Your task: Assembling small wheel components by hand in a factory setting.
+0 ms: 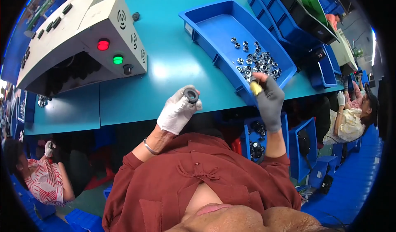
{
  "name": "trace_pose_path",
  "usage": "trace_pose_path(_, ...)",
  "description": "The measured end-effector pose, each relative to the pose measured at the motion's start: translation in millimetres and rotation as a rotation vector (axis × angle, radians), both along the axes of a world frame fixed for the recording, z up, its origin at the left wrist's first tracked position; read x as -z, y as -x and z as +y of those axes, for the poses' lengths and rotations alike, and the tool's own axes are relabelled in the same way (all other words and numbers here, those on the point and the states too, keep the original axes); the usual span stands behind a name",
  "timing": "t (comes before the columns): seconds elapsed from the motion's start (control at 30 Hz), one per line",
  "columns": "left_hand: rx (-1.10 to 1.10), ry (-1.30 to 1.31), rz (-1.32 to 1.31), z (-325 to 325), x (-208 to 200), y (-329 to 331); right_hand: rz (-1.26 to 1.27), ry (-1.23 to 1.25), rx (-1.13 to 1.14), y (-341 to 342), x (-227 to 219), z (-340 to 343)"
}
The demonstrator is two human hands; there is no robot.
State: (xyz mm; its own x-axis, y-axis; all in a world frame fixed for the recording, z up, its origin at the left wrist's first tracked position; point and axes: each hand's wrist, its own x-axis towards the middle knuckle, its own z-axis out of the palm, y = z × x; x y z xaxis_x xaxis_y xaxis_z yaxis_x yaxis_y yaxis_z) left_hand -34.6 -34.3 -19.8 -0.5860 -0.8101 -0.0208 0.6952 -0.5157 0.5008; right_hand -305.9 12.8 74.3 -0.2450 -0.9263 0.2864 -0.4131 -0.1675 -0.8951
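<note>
My left hand, in a white glove, is closed round a black ring-shaped part and holds it up over the table's front edge. A grey glove with bare or covered fingertips, one of them yellow, is on my right hand. That hand hangs over the near right corner of a blue bin. Its fingers are bent together above shiny metal round parts heaped in the bin. Whether a part sits between those fingertips is too small to make out.
At the left stands a cream machine with red and green lights. Blue trays are stacked at the back right. Below the table, a blue bin holds black round parts. Other people sit at left and right.
</note>
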Motion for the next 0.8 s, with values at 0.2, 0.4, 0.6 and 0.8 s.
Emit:
trace_pose_path(0.2,-0.059,0.000,-0.006,6,-3,2,-0.189,-0.142,-0.272,-61,30,6)
trace_pose_path(0.4,-0.102,-0.029,-0.020,9,-8,1,-0.412,-0.366,-0.301,-77,49,-16)
trace_pose_path(0.6,-0.358,0.266,-0.667,4,-8,7,-0.499,-0.373,-0.353,-76,63,-26)
trace_pose_path(0.8,-0.654,0.727,-1.226,-3,-18,13,-0.690,-0.450,-0.262,-78,70,-29)
